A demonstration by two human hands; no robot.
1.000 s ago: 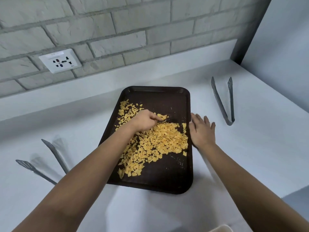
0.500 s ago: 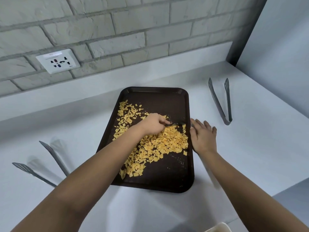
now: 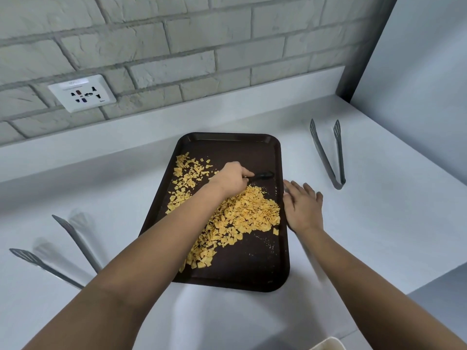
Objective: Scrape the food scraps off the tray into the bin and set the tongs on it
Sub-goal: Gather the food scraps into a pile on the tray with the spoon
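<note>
A dark brown tray [image 3: 257, 271] lies on the white counter, covered in yellow food scraps [image 3: 242, 213]. My left hand [image 3: 231, 179] is over the tray's middle, shut on a small black utensil [image 3: 264, 176] whose tip points right. My right hand [image 3: 302, 205] rests flat with fingers spread against the tray's right rim. One pair of grey tongs [image 3: 328, 155] lies on the counter to the right of the tray. A second pair of tongs [image 3: 63, 248] lies at the left, partly hidden by my left forearm.
A brick wall with a white socket [image 3: 82, 93] runs behind the counter. A pale wall closes the right side. The counter's front edge drops off at the lower right, where a white container rim [image 3: 328, 344] shows at the frame's bottom.
My left hand has moved right across the scraps, and the black utensil now shows beyond its fingers. My right hand stays at the tray's right rim.
</note>
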